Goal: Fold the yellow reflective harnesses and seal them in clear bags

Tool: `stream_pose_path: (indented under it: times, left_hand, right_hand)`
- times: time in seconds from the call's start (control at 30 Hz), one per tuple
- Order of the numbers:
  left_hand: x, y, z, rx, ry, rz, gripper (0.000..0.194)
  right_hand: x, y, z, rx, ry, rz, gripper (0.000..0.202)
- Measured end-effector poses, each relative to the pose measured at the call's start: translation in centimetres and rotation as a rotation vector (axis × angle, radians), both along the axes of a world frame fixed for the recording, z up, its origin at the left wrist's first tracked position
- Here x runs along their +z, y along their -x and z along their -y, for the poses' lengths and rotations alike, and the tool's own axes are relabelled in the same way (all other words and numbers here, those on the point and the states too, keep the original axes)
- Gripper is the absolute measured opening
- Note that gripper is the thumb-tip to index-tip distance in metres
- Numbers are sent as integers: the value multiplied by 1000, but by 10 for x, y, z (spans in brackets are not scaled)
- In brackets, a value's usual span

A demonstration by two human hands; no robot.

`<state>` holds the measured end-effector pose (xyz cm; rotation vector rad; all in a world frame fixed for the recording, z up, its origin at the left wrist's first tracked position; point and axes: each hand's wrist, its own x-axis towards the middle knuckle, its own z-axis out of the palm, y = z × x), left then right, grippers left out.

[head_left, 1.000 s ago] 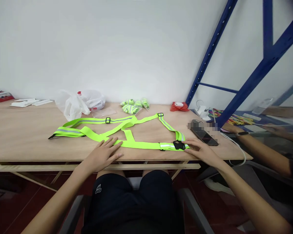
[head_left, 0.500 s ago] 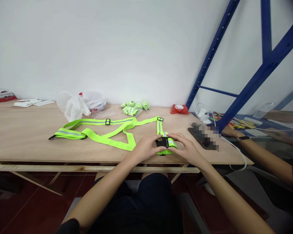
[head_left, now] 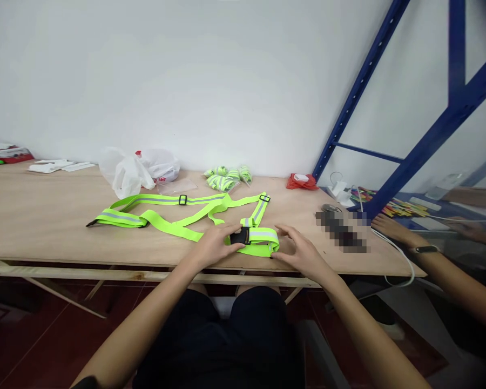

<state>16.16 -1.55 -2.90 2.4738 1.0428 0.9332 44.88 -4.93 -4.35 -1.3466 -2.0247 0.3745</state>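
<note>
Left fingers (head_left: 234,248) pinch black buckle (head_left: 238,236); right fingers (head_left: 289,232) spread apart around folded lime strap (head_left: 264,236).

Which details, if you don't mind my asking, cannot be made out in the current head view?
Head view, one end of the black plastic buckle: covered by the bare left hand.
Head view, the surface of the dark oblong object: masked by pixelation.
Head view, the far end of the red-and-white box: cut off by the left edge.
Head view, red print on the crumpled white plastic bag: too small and creased.
</note>
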Motion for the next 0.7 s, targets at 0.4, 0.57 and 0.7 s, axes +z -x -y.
stream_pose_path:
  times: [0.4, 0.57, 0.7]
  left_hand:
    - [-2, 56, 1, 2, 70, -165, 47]
    - [1, 50, 7, -6, 6, -257, 34]
    - [-3, 37, 17, 53, -56, -336, 32]
  right_hand:
    - [9, 4, -2, 165, 142, 8, 42]
    - [16, -20, 3, 183, 142, 116, 39]
    - [18, -32, 1, 192, 141, 177, 42]
